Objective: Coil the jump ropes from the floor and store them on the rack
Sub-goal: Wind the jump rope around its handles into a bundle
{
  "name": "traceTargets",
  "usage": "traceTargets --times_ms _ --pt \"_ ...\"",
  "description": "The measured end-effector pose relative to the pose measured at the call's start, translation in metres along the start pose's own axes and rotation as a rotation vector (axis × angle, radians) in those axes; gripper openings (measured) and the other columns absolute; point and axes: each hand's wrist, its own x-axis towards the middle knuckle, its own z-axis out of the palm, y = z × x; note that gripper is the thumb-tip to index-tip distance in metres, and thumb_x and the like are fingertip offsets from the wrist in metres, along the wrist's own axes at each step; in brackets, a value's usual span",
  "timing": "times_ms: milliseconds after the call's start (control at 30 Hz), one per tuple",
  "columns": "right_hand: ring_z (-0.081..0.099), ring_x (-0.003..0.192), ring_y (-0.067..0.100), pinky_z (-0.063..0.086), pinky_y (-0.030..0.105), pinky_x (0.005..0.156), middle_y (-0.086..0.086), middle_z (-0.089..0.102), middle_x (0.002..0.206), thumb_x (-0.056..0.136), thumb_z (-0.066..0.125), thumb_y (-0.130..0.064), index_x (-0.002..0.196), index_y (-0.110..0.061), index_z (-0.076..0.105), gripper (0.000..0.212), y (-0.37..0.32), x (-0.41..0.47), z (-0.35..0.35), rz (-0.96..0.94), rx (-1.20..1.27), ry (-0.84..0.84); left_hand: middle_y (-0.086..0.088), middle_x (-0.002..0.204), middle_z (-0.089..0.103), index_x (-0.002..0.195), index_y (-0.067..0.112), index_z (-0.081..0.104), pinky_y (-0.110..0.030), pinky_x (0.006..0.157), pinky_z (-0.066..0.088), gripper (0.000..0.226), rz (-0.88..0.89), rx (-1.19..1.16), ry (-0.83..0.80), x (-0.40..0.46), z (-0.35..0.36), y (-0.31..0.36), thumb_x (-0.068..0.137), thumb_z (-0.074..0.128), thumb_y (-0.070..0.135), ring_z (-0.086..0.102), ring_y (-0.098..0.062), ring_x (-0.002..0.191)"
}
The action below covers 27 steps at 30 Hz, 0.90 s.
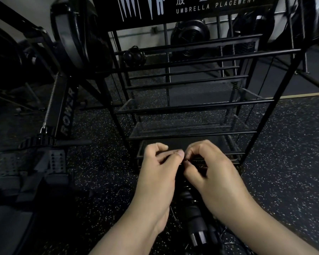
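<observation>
Ahead of you the black rack (191, 107) is blocking the way, its horizontal bars (188, 83) leaving only narrow gaps between tiers. The rower (63, 115) is crowding your left side (its footplates near the rack's leg). Open speckled floor (287, 144) is lying free on your right.

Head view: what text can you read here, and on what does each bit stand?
"UMBRELLA PLACEMENT": white letters on the black sign panel atop the black metal rack.
Chinese characters above it: cut off by the frame, unreadable.
"ROWER": pale letters on the black rowing machine's beam.
</observation>
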Motion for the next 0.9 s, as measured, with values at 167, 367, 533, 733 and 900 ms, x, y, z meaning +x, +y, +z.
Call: traceTargets --times_ms 167,367,533,733,900 --pt "0.056 0.116 -0.001 0.038 0.007 0.092 -0.019 0.057 0.109 0.084 0.059 -0.022 0.087 -0.030 0.051 0.012 0.001 -0.005 0.005 -0.093 0.106 -0.049 -0.001 0.101 0.076 0.100 0.018 0.065 -0.026 0.086 0.052 0.013 0.098 0.033 0.021 0.002 -0.001 -0.001 0.097 0.059 0.007 0.071 -0.009 0.099" --pt "0.057 0.122 0.002 0.038 0.008 0.095 -0.019 0.061 0.118 0.093 0.068 -0.043 0.080 -0.031 0.066 0.018 -0.007 -0.004 0.004 0.070 0.324 0.025 0.003 0.094 0.075 0.089 0.017 0.072 -0.020 0.080 0.051 0.019 0.138 -0.050 0.019 0.000 -0.003 0.001 0.098 0.060 0.007 0.068 -0.004 0.090" --pt "0.069 0.100 0.002 0.053 0.029 0.094 -0.013 0.073 0.107 0.066 0.059 -0.078 0.107 -0.037 0.062 0.058 -0.006 0.000 0.000 0.454 0.346 -0.139 -0.001 0.109 0.076 0.093 0.009 0.073 -0.027 0.093 0.053 0.018 0.106 -0.222 0.021 0.003 -0.006 0.005 0.098 0.057 0.002 0.070 -0.011 0.107" --pt "0.075 0.100 0.021 0.057 0.048 0.096 -0.001 0.079 0.102 0.077 0.072 -0.064 0.109 -0.027 0.070 0.049 -0.005 -0.005 0.004 0.502 0.604 -0.177 0.003 0.115 0.075 0.104 0.022 0.076 -0.035 0.097 0.054 0.027 0.063 -0.177 -0.076 0.008 -0.010 0.009 0.099 0.053 0.007 0.070 -0.016 0.111" --pt "0.075 0.092 0.006 0.056 0.035 0.090 -0.013 0.078 0.099 0.073 0.070 -0.059 0.109 -0.035 0.065 0.044 -0.005 -0.001 -0.002 0.458 0.537 -0.052 0.002 0.139 0.065 0.136 0.032 0.061 -0.043 0.115 0.040 0.045 -0.053 -0.222 -0.174 0.013 -0.012 -0.005 0.099 0.054 0.056 0.059 -0.015 0.130"
